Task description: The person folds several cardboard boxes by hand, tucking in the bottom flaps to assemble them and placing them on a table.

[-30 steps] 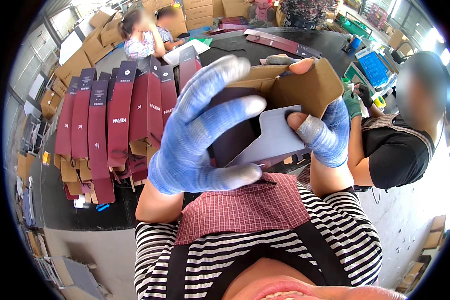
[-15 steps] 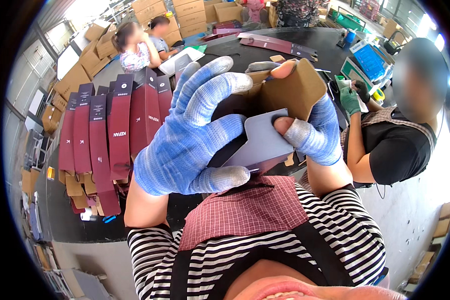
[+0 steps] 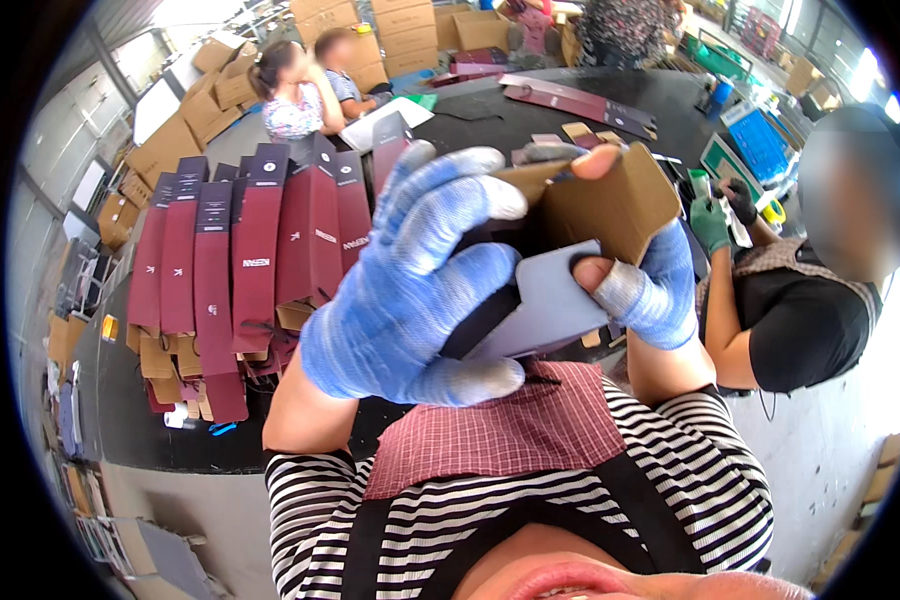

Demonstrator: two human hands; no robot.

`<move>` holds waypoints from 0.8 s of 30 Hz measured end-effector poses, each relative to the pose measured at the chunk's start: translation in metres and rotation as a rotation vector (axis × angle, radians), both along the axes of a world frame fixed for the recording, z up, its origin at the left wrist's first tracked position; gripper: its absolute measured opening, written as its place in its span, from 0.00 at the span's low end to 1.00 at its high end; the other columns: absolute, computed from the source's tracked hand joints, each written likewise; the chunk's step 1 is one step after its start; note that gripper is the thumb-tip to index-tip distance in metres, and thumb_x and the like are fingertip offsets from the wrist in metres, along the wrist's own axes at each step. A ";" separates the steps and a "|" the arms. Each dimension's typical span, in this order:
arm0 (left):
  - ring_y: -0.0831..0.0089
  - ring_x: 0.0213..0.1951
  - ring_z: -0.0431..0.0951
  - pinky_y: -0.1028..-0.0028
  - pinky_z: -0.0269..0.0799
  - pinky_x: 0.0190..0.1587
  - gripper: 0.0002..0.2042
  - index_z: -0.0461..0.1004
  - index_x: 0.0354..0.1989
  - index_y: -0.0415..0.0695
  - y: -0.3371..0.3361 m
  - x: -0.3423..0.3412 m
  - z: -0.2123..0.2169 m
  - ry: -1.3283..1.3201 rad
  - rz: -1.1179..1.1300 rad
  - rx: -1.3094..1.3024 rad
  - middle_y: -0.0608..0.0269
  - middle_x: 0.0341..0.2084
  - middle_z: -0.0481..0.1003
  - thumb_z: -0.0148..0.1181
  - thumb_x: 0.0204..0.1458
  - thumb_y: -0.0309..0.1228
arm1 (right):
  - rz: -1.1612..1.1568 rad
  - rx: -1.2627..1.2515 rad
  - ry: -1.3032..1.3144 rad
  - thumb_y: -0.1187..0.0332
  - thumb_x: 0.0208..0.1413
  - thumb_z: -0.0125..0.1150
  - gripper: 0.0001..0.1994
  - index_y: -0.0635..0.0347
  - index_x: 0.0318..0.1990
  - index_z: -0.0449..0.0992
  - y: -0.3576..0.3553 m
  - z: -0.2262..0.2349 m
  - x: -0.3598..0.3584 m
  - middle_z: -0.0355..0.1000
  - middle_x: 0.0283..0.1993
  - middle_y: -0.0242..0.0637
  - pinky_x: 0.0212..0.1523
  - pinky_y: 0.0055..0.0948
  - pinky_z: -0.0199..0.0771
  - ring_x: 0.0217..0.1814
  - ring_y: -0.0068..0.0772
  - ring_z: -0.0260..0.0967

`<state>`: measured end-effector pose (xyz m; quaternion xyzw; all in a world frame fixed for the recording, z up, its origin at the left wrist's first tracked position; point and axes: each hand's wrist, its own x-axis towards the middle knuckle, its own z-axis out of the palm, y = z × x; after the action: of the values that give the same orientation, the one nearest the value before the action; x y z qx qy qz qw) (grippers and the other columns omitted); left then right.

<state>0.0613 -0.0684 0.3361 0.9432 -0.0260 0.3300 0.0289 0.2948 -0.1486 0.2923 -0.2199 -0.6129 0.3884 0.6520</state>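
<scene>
Holding a folded cardboard box (image 3: pixel 610 205) up close in front of our chest, we kept it between both gloved hands, its long axis running from lower left to upper right and its brown upper end pointing up and away toward the black table (image 3: pixel 530 115). The box was stiff brown board on the outside, with a flat, smooth grey flap (image 3: pixel 545 305) slanting down toward us and a dark inner face showing beside it. Our left hand (image 3: pixel 410 290), in a blue knitted glove with a ribbed weave, had its fingers spread wide and curled around the left side of the box. Our right hand (image 3: pixel 640 285) pinched the grey flap and brown wall between thumb and fingers, with bare fingertips poking through the glove. To our left, a row of tall, narrow maroon cartons (image 3: pixel 250 260) stood leaning on the table, brown flaps fanned out below them. At our right sat a co-worker (image 3: pixel 800 320) in a black top, one green-gloved hand (image 3: pixel 710 222) raised.
</scene>
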 end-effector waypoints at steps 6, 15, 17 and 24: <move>0.39 0.65 0.65 0.46 0.61 0.65 0.32 0.70 0.62 0.41 -0.002 0.007 -0.005 -0.241 -0.084 -0.056 0.40 0.65 0.61 0.62 0.57 0.53 | 0.053 -0.008 0.038 0.75 0.52 0.66 0.32 0.61 0.65 0.61 -0.002 0.005 -0.004 0.63 0.68 0.48 0.69 0.40 0.61 0.70 0.41 0.62; 0.42 0.59 0.73 0.49 0.65 0.62 0.27 0.73 0.59 0.41 -0.006 0.005 -0.010 -0.124 -0.055 -0.089 0.41 0.63 0.68 0.62 0.56 0.46 | -0.031 0.103 -0.006 0.69 0.53 0.70 0.41 0.62 0.73 0.53 0.005 -0.002 -0.004 0.63 0.69 0.52 0.72 0.41 0.55 0.71 0.43 0.61; 0.47 0.58 0.75 0.52 0.65 0.63 0.25 0.76 0.56 0.40 -0.010 0.005 -0.010 -0.133 -0.021 -0.050 0.47 0.59 0.72 0.64 0.55 0.45 | -0.075 0.112 -0.024 0.68 0.54 0.70 0.41 0.64 0.72 0.53 0.005 -0.002 -0.003 0.63 0.69 0.51 0.72 0.41 0.55 0.71 0.42 0.61; 0.55 0.59 0.76 0.54 0.63 0.66 0.24 0.78 0.53 0.42 -0.014 0.005 -0.019 -0.139 0.032 -0.047 0.55 0.55 0.77 0.66 0.53 0.45 | 0.001 0.190 -0.112 0.69 0.53 0.68 0.44 0.66 0.75 0.50 0.009 -0.008 -0.003 0.58 0.72 0.51 0.74 0.41 0.49 0.76 0.44 0.54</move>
<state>0.0660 -0.0821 0.3172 0.9174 -0.0053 0.3956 0.0440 0.2921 -0.1396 0.2845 -0.1781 -0.6826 0.3161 0.6344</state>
